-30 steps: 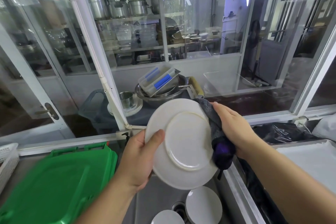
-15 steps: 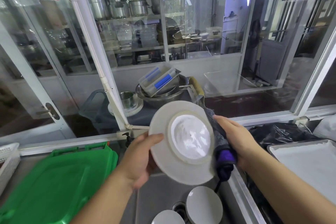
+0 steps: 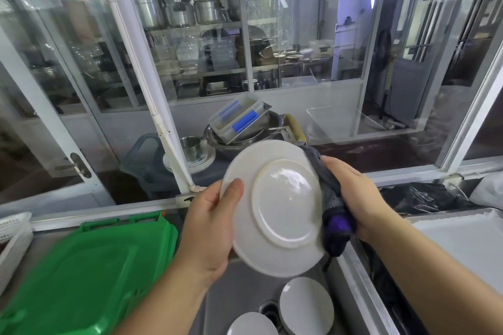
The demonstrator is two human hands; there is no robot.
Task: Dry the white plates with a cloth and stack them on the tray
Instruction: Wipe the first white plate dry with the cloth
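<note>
A white plate (image 3: 277, 207) is held up over the sink with its underside and foot ring facing me. My left hand (image 3: 209, 228) grips its left rim, thumb on the underside. My right hand (image 3: 353, 198) holds a dark grey and purple cloth (image 3: 332, 212) bunched around the plate's right rim. Two more white plates (image 3: 306, 304) (image 3: 251, 325) lie in the steel sink (image 3: 234, 285) below. The metal tray (image 3: 462, 236) sits at the right; its visible part is bare.
A green plastic lid (image 3: 81, 275) covers the counter at left, with a white basket (image 3: 13, 239) beyond it. Behind the glass partition (image 3: 163, 90) stand metal bowls and a clear box with blue clips (image 3: 239, 119). A black bag (image 3: 419, 196) lies behind the tray.
The plate has turned in my hands between frames. Its foot ring now faces me more squarely, and the cloth has slid along the right rim.
</note>
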